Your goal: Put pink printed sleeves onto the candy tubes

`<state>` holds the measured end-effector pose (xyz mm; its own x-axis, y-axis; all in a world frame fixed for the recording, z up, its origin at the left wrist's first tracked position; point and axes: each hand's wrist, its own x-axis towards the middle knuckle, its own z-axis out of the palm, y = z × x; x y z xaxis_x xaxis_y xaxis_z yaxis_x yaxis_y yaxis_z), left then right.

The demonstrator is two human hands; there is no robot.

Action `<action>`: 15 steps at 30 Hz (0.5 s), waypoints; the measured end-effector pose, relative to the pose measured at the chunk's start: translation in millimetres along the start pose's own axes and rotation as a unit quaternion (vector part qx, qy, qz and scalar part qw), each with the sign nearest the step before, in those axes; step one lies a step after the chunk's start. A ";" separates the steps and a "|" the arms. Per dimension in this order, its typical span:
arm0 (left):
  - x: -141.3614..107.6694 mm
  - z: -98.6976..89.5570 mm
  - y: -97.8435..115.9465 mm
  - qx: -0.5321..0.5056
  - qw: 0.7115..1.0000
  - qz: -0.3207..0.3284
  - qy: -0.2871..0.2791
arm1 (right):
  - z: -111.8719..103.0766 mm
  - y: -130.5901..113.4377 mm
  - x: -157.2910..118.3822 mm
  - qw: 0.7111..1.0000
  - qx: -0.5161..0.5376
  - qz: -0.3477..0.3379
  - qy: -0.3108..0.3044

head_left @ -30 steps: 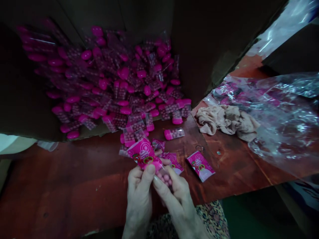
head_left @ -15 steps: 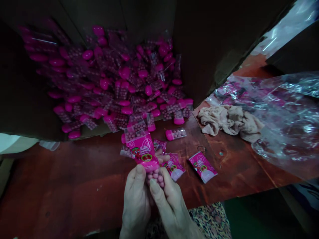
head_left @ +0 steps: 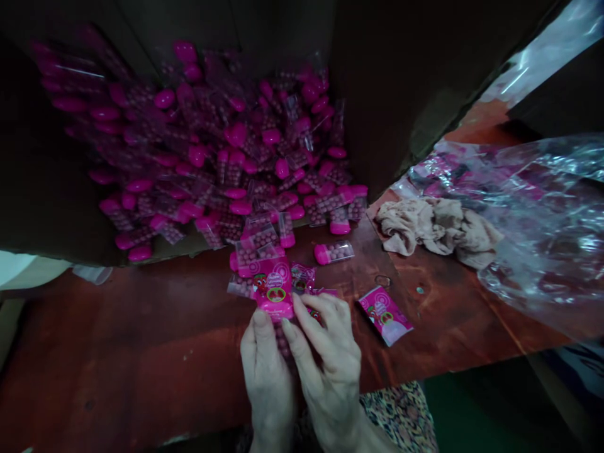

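Note:
Both hands hold a small clear candy container (head_left: 283, 343) filled with pink balls, with a pink printed sleeve (head_left: 274, 286) at its far end. My left hand (head_left: 268, 371) is closed around the left side, its thumb at the sleeve's near edge. On the right, my right hand (head_left: 328, 352) pinches the sleeve's edge with thumb and fingertips. That hand partly covers another printed sleeve (head_left: 326, 292) on the table. One more flat printed sleeve (head_left: 385, 314) lies to the right. Beyond the hands are a pink-capped candy container (head_left: 334, 252) and a small shiny pink wrapper (head_left: 302, 277).
A large cardboard box (head_left: 401, 82) opens toward me, with a heap of pink-capped candy containers (head_left: 236, 135) inside. A crumpled cloth (head_left: 438, 226) and a clear plastic bag (head_left: 542, 226) lie on the right of the reddish table (head_left: 155, 352). A pale bowl (head_left: 28, 272) stands at far left.
My right hand has raised its fingers to the sleeve's right edge, now hiding much of the sleeve on the table. More of the pink balls are covered by my fingers.

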<state>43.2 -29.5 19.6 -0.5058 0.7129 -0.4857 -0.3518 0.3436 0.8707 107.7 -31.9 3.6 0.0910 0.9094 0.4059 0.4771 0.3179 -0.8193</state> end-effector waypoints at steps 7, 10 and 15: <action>6.6 0.3 -8.3 0.023 0.996 0.080 0.034 | 7.8 3.5 -17.8 0.996 0.049 0.068 0.034; 10.6 1.1 -10.6 0.003 0.998 0.066 0.010 | 3.4 8.7 -12.9 0.989 0.090 0.112 0.018; 8.4 7.8 -13.8 -0.022 0.998 0.035 -0.050 | -7.8 16.2 9.4 0.958 0.189 0.215 0.009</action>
<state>49.9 -23.4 4.1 -0.4502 0.7926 -0.4112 -0.3526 0.2653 0.8974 123.1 -20.3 -2.7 0.2245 0.9745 0.0030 0.0415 -0.0065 -0.9991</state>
